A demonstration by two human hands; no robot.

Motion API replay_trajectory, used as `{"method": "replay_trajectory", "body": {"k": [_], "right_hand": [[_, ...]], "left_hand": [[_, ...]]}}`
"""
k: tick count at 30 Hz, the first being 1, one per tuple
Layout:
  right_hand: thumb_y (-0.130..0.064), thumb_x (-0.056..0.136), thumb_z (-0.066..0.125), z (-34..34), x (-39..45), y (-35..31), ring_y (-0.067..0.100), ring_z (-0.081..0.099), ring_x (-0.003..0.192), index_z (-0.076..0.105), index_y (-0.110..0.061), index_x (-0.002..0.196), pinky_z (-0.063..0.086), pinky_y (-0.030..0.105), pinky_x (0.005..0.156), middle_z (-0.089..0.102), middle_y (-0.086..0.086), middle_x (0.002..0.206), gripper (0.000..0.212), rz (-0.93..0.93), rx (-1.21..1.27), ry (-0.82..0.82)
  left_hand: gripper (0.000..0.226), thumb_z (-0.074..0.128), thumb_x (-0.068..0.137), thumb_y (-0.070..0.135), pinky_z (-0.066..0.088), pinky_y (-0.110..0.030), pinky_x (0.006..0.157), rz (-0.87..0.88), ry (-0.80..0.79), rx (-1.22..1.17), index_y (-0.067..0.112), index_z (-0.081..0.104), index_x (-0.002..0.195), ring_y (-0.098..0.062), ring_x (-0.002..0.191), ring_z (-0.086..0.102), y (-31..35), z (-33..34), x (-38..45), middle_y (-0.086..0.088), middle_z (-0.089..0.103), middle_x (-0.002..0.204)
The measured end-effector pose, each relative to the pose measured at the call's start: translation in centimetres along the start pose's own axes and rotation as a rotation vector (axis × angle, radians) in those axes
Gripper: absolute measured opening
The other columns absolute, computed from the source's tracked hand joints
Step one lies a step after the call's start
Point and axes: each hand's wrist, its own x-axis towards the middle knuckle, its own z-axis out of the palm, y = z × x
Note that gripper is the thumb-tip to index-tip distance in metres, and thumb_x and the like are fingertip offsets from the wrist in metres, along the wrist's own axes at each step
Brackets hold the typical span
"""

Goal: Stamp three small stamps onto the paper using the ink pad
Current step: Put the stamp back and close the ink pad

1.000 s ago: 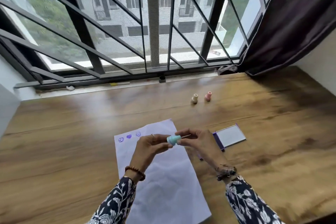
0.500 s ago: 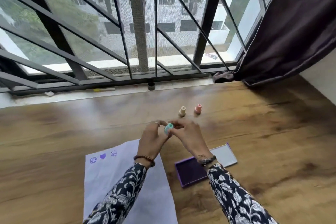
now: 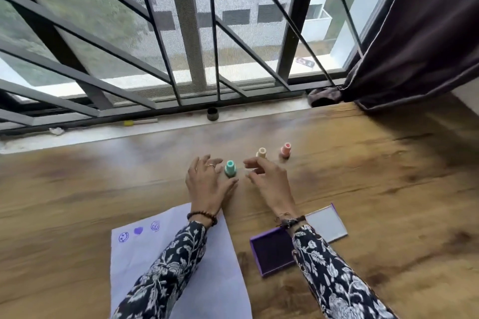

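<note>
A teal stamp [image 3: 230, 168] stands upright on the wooden table [image 3: 375, 189], between my two hands. My left hand [image 3: 207, 185] rests just left of it with fingers spread, thumb near its base. My right hand [image 3: 268, 180] hovers to its right, fingers loosely apart and holding nothing. A beige stamp [image 3: 261, 153] and a pink stamp [image 3: 285, 150] stand behind my right hand. The white paper [image 3: 223, 267] lies under my left forearm, with three purple prints [image 3: 138, 231] near its top left corner. The open purple ink pad [image 3: 270, 251] lies under my right wrist.
The ink pad's lid [image 3: 328, 223] lies flat to its right. On the window sill sit a small dark cup [image 3: 212, 113] and a yellow-tipped pen [image 3: 140, 122]. A barred window [image 3: 181, 33] runs along the back, and a dark curtain [image 3: 427, 33] hangs at the right.
Both hands carried the teal stamp from above the paper to the far side of the table, set it upright beside the other two stamps, and spread open. The view tilted downward.
</note>
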Motion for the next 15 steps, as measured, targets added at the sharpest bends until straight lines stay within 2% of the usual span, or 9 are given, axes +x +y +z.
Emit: {"method": "replay_trajectory", "body": {"k": [3,5,8,10,12,14,15], "right_hand": [[-0.007,0.079,0.066,-2.7,-3.5,1.7,0.004,0.062,0.074,0.070,-0.023,0.092,0.046,0.008,0.068,0.070,-0.008,0.085,0.021,0.055,0.008,0.149],[-0.008,0.079,0.066,-4.7,-6.4,3.5,0.008,0.062,0.071,0.070,-0.024,0.086,0.043,0.008,0.063,0.070,-0.007,0.081,0.018,0.103,-0.023,0.251],[-0.006,0.079,0.065,-6.5,-9.9,5.9,0.016,0.057,0.064,0.069,-0.021,0.081,0.037,0.017,0.057,0.068,0.000,0.081,0.015,0.149,-0.157,0.396],[-0.005,0.079,0.064,-7.0,-11.4,7.2,0.024,0.057,0.068,0.068,-0.017,0.087,0.039,0.026,0.063,0.065,0.006,0.087,0.015,0.188,-0.222,0.470],[-0.006,0.075,0.068,-7.1,-12.1,8.3,0.034,0.058,0.088,0.066,-0.011,0.101,0.044,0.034,0.079,0.060,0.013,0.099,0.026,0.251,-0.262,0.505],[-0.011,0.073,0.073,-7.0,-12.2,8.8,0.037,0.049,0.108,0.060,-0.004,0.113,0.037,0.039,0.095,0.054,0.020,0.113,0.043,0.326,-0.282,0.481],[-0.014,0.073,0.073,-7.0,-12.3,8.9,0.037,0.045,0.113,0.059,-0.003,0.116,0.032,0.038,0.098,0.051,0.021,0.118,0.047,0.347,-0.286,0.463]], "left_hand": [[0.058,0.074,0.068,0.043,0.027,-0.041,0.103,0.088,0.046,-0.048,0.018,0.053,0.116,-0.030,0.127,0.036,-0.5,-1.0,-3.7,-0.009,0.051,0.129],[0.063,0.065,0.068,0.059,0.029,-0.041,0.101,0.153,0.027,-0.103,0.021,0.053,0.116,-0.028,0.124,0.041,-1.1,-1.5,-7.4,-0.006,0.054,0.125],[0.080,0.044,0.060,0.080,0.016,-0.029,0.102,0.220,-0.085,-0.061,0.027,0.049,0.120,-0.017,0.129,0.032,-1.6,-1.4,-12.5,0.003,0.051,0.127],[0.088,0.046,0.055,0.080,0.015,-0.032,0.103,0.264,-0.180,-0.008,0.028,0.044,0.125,-0.017,0.131,0.029,-1.6,-0.9,-14.3,0.005,0.048,0.130],[0.090,0.050,0.056,0.078,0.018,-0.041,0.106,0.312,-0.234,0.039,0.027,0.039,0.130,-0.020,0.132,0.028,-1.4,-0.4,-14.9,0.005,0.044,0.134],[0.082,0.060,0.063,0.070,0.016,-0.044,0.107,0.322,-0.231,0.045,0.027,0.039,0.129,-0.019,0.132,0.028,-1.2,-0.1,-14.8,0.005,0.042,0.133],[0.076,0.064,0.065,0.064,0.015,-0.042,0.106,0.317,-0.218,0.042,0.028,0.040,0.128,-0.018,0.132,0.028,-1.1,0.0,-14.7,0.006,0.043,0.132]]}}
